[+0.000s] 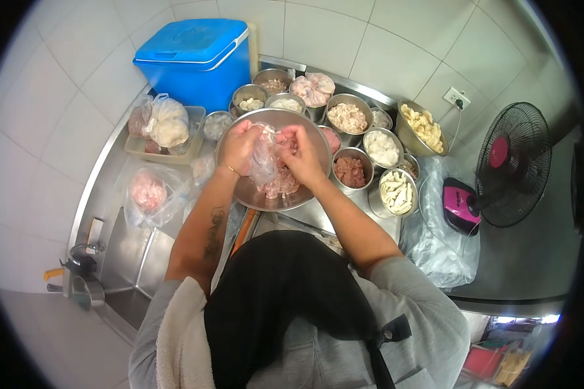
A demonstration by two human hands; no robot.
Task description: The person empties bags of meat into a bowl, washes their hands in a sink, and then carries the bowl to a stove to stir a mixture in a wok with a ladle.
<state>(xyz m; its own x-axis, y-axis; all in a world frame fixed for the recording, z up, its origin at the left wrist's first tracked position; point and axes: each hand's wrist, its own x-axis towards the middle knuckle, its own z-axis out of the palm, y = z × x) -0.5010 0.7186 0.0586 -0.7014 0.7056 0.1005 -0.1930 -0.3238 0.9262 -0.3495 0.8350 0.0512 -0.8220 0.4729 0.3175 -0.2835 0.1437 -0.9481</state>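
Observation:
A clear plastic bag point(263, 162) hangs between my hands over a large steel bowl point(311, 192). My left hand point(241, 148) is closed on the bag's upper left side. My right hand point(298, 153) pinches its other side with bent fingers. Pale pink pieces of raw meat point(281, 186) lie in the bowl, below and to the right of the bag. The bag covers part of the meat, and its own contents are blurred.
Steel pots of cut food, including reddish meat point(351, 172) and pale strips point(396, 193), crowd the bowl's right. Behind stands a blue cooler point(194, 55). Bagged meat point(148, 192) lies left, near a sink point(126, 249). A fan point(512, 162) stands far right.

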